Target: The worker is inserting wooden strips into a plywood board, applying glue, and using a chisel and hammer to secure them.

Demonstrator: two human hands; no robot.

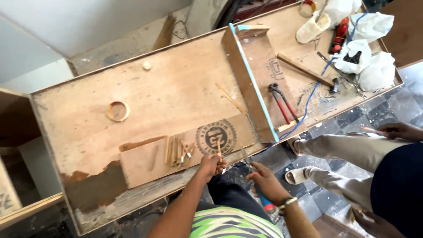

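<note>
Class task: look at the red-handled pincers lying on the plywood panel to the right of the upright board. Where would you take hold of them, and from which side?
Probably by the two red handles of the pincers, from above at the near edge. They lie flat, with the dark head pointing away, and the handles spread slightly towards the person.

A thin wooden stick (219, 148) stood nearly upright, pinched in the left hand (210, 166). A tool with a red and blue handle (263, 199) lay gripped in the right hand (266, 181), blade pointing away.
</note>
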